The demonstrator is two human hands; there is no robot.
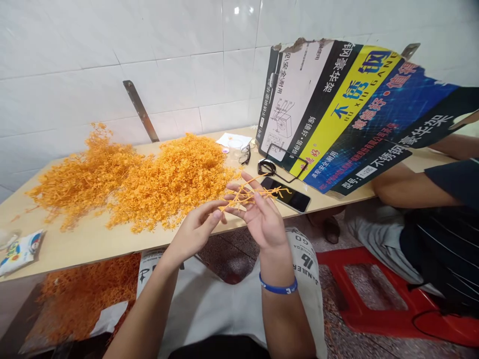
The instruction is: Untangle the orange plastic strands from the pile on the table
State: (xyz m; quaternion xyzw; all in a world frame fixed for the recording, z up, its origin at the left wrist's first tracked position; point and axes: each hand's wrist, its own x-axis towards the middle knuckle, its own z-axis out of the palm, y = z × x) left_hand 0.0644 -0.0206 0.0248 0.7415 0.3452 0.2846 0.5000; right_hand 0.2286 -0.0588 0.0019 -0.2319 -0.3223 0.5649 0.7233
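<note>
Stretching between both hands, an orange branching sprig [247, 195] is held just above the near edge of a pale wooden table [67, 244]. It is pinched by the curled fingertips of the left hand [194, 234], while the right hand [260, 219] is raised with its fingers spread and the strands laid across and gripped among them. A blue wristband [279, 286] marked with a 3 is worn on the right wrist.

Just beyond the hands, 2 large orange heaps [175, 179] are spread along the table towards its left end, and a printed packet [20, 252] lies at the left corner. Towards the far edge, a black smartphone [286, 197] is placed just right of the sprig, near a black band [266, 167], a pair of glasses [245, 154] and a white paper [234, 139]. A torn printed board [337, 114] is propped at the far right against a white tiled wall [112, 60].

Below the near edge, a further orange mass [86, 294] is heaped at the left. A red plastic stool [359, 284] stands on the speckled floor, and a co-worker's forearm [411, 184] is seen at the right, resting at the table edge.
</note>
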